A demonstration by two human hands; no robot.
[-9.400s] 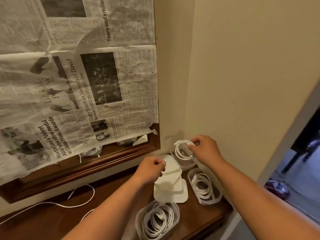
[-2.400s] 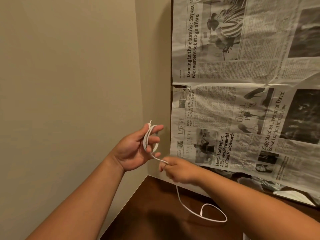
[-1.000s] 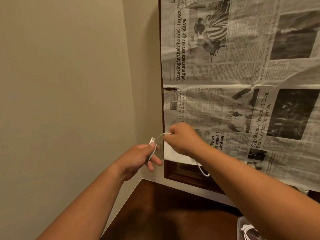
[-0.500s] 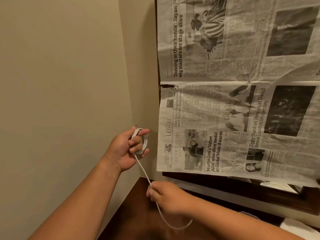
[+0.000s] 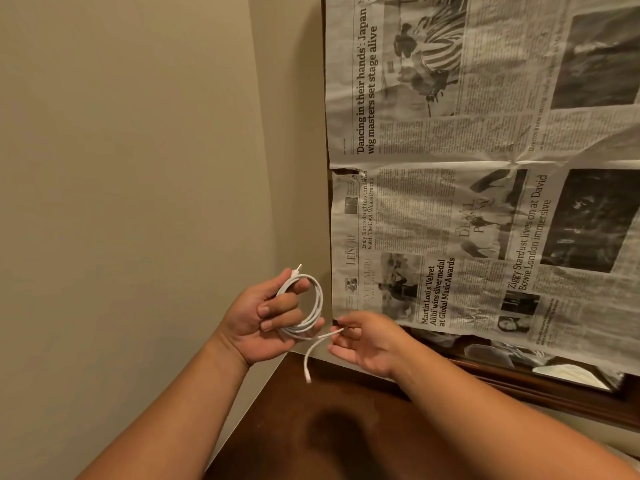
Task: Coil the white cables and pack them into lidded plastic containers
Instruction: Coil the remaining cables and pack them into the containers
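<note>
A white cable (image 5: 317, 299) is wound in several loops around the fingers of my left hand (image 5: 263, 320), held up in front of the beige wall. One plug sticks up above my left index finger. My right hand (image 5: 363, 341) pinches the loose end of the same cable just right of the coil, thumb and forefinger closed on it. A short tail with the other plug hangs down from between the hands, above the dark wooden surface. No plastic container stands in direct view; one shows only as a reflection under the newspaper.
A dark wooden table top (image 5: 346, 427) lies below the hands, in a corner of beige walls. Newspaper sheets (image 5: 467, 202) cover a wood-framed mirror (image 5: 519, 386) on the right. A strip of uncovered glass at its bottom reflects a container and lids.
The coil on my left hand has gained loops. My right hand rose from near the table to beside the coil, and only a short tail of cable hangs loose now.
</note>
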